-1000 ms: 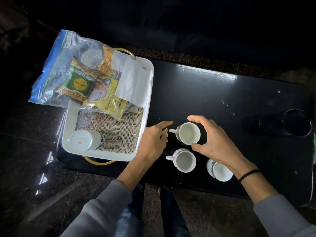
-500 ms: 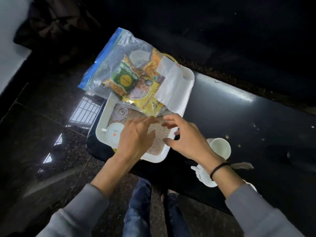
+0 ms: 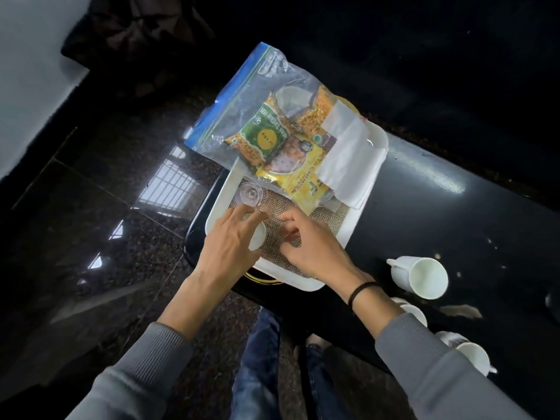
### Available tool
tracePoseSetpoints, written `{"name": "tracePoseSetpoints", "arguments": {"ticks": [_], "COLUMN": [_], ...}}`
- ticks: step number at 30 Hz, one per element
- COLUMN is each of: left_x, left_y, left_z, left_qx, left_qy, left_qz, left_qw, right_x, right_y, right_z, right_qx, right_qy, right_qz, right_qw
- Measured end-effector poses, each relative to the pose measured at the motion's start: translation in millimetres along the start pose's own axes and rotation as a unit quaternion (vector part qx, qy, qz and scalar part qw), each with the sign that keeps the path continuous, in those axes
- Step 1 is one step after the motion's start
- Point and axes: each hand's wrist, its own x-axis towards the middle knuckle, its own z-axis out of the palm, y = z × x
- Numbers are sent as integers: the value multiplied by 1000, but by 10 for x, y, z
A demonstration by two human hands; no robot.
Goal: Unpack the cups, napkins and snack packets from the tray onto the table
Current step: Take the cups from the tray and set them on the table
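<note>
A white tray point(image 3: 306, 285) with a burlap mat sits on the left end of the black table point(image 3: 424, 207). In its near corner stands an upside-down white cup point(image 3: 258, 237), and my left hand point(image 3: 227, 247) lies over it with fingers spread on its base. My right hand point(image 3: 315, 250) hovers just right of the cup over the mat, fingers loosely curled and holding nothing. A small clear glass point(image 3: 250, 194) stands behind the cup. A clear zip bag point(image 3: 242, 110) with green point(image 3: 263, 137) and yellow point(image 3: 294, 174) snack packets and white napkins point(image 3: 348, 159) cover the tray's far end.
Three white cups rest on the table to the right of the tray: one point(image 3: 424, 277) lying beside my right wrist, another point(image 3: 413, 313) partly hidden by my sleeve, and a third point(image 3: 472, 356) near the front edge. A dark polished floor lies to the left.
Both hands left the cups on the table and moved left into the tray. My left hand has come down onto the upside-down cup, and my right hand has come in beside it.
</note>
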Motion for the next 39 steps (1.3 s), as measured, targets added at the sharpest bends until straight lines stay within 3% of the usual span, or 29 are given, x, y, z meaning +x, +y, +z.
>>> {"name": "tracePoseSetpoints", "arguments": {"ticks": [6, 11, 14, 17, 24, 27, 30, 36, 39], "left_x": [-4, 3, 42, 83, 124, 147, 181, 175, 133], "left_y": [130, 390, 624, 898, 1692, 2058, 2398, 2887, 2996], "left_z": [-34, -134, -160, -131, 74, 169, 278, 561, 715], "left_qx": [-212, -386, -496, -543, -602, -592, -525, -382, -322], "left_qy": [46, 7, -30, -77, -166, -193, -225, -222, -171], "left_qz": [-79, -134, -143, -137, -100, -82, -50, -1, 15], "left_qw": [973, 913, 856, 825, 775, 778, 819, 897, 931], "right_x": [-102, -292, -477, -693, -1300, -1555, -1807, -2157, -2222], "right_y": [153, 355, 518, 687, 1161, 1403, 1667, 2165, 2327], "right_z": [-70, -263, -421, -530, -842, -982, -1128, -1273, -1249], "right_qx": [119, 309, 397, 432, 468, 468, 465, 324, 217], "right_qy": [24, 17, -5, -8, 112, 171, 235, 331, 361], "right_qz": [24, 54, 37, 32, 33, 31, 34, 107, 145], "right_qw": [992, 949, 917, 901, 876, 866, 853, 880, 895]}}
